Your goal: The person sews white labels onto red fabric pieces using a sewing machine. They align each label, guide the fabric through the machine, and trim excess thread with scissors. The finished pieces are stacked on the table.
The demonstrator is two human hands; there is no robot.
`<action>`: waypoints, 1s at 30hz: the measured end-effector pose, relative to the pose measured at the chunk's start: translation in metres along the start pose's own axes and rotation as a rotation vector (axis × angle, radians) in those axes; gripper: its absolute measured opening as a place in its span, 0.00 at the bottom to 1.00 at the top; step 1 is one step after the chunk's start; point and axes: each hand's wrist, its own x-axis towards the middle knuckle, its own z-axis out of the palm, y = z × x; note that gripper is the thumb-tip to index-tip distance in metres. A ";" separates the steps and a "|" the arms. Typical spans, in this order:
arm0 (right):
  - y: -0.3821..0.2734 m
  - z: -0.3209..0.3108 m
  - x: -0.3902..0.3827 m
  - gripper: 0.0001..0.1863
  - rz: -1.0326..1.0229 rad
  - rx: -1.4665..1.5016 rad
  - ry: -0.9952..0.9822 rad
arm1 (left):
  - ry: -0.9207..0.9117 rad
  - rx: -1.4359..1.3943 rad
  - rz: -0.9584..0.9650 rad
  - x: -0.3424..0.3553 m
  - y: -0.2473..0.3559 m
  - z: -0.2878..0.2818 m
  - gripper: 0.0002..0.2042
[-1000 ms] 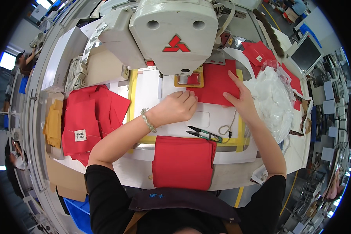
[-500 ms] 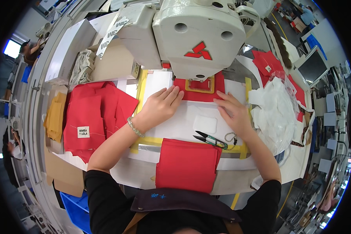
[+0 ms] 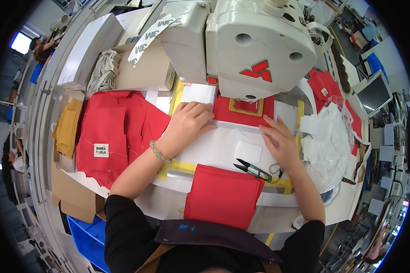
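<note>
A small white label point(image 3: 101, 150) with dark print sits on the red fabric pile point(image 3: 116, 132) at left. A white rounded label patch point(image 3: 248, 151) lies on the white template just beside the right hand point(image 3: 280, 142). A brown cardboard box point(image 3: 143, 68) stands behind, a white printed tape strip point(image 3: 146, 38) draped over it. A dark monitor point(image 3: 373, 93) stands far right

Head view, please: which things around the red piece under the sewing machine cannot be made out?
- Needle and presser foot: hidden by the sewing machine head.
- Far edge of the red fabric piece: covered by the machine.
- Left hand fingertips' contact with the fabric: unclear.
- Snips blade tips: too small.
</note>
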 end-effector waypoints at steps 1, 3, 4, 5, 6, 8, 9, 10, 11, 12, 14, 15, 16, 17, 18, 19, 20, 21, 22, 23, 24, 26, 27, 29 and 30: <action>0.001 0.000 0.000 0.12 -0.005 0.000 0.002 | -0.003 -0.004 0.001 0.000 0.000 0.000 0.11; 0.001 0.001 0.000 0.12 -0.010 -0.005 0.003 | -0.012 -0.014 0.001 -0.001 0.001 0.000 0.10; 0.000 0.001 0.000 0.12 -0.012 -0.007 0.004 | -0.009 -0.018 0.002 0.000 0.001 0.000 0.10; 0.001 0.002 0.000 0.12 -0.013 -0.003 0.004 | -0.008 -0.019 0.001 0.000 0.001 0.000 0.09; 0.002 0.002 0.000 0.12 -0.013 0.000 0.004 | -0.007 -0.021 0.001 -0.001 0.001 0.000 0.09; 0.002 0.002 -0.001 0.13 -0.011 0.008 0.000 | -0.002 -0.019 0.008 -0.002 0.001 0.000 0.08; 0.001 0.001 -0.002 0.13 -0.009 0.012 -0.003 | 0.001 -0.018 0.013 -0.002 0.001 0.000 0.08; -0.001 0.001 -0.002 0.13 -0.007 0.016 -0.006 | 0.006 -0.010 0.018 -0.003 0.001 0.000 0.08; -0.002 0.000 -0.001 0.13 -0.022 -0.010 0.017 | 0.011 -0.001 0.023 -0.002 0.001 0.001 0.08; -0.004 -0.002 0.000 0.14 -0.037 -0.036 0.039 | 0.016 0.007 0.029 -0.002 0.001 0.001 0.08; -0.003 -0.004 0.000 0.14 -0.055 -0.113 0.086 | 0.019 0.021 0.035 -0.002 0.001 0.001 0.07; -0.001 -0.007 0.000 0.14 -0.057 -0.163 0.110 | 0.021 0.025 0.040 -0.001 0.002 0.002 0.07; 0.000 -0.009 0.000 0.15 -0.059 -0.214 0.134 | 0.019 0.045 0.044 -0.002 0.002 0.002 0.07; 0.003 -0.011 -0.001 0.15 -0.070 -0.245 0.143 | 0.021 0.059 0.055 -0.002 0.002 0.002 0.07; 0.007 -0.009 -0.002 0.15 -0.080 -0.277 0.153 | 0.023 0.072 0.066 -0.002 0.002 0.002 0.07; 0.009 -0.008 -0.004 0.14 -0.090 -0.309 0.162 | 0.020 0.083 0.071 -0.002 0.003 0.002 0.08; 0.011 -0.007 -0.005 0.14 -0.090 -0.320 0.150 | 0.016 0.098 0.073 -0.002 0.003 0.001 0.08; 0.012 -0.005 -0.006 0.13 -0.090 -0.332 0.137 | 0.013 0.114 0.075 -0.002 0.004 0.001 0.08; 0.013 -0.005 -0.008 0.13 -0.090 -0.343 0.125 | 0.010 0.125 0.084 -0.002 0.004 0.002 0.08; 0.012 -0.005 -0.008 0.13 -0.088 -0.353 0.119 | 0.005 0.141 0.090 -0.002 0.004 0.002 0.08; 0.011 -0.005 -0.008 0.13 -0.085 -0.362 0.114 | 0.002 0.157 0.096 -0.002 0.005 0.002 0.09; 0.011 -0.004 -0.007 0.12 -0.081 -0.367 0.105 | 0.001 0.151 0.084 -0.004 0.005 0.003 0.09; 0.011 -0.004 -0.007 0.12 -0.079 -0.362 0.101 | -0.001 0.151 0.075 -0.005 0.005 0.004 0.10; 0.011 -0.004 -0.006 0.12 -0.073 -0.351 0.093 | -0.003 0.135 0.077 -0.003 0.006 0.003 0.09; 0.011 -0.004 -0.006 0.12 -0.068 -0.346 0.089 | -0.004 0.128 0.077 -0.002 0.006 0.002 0.09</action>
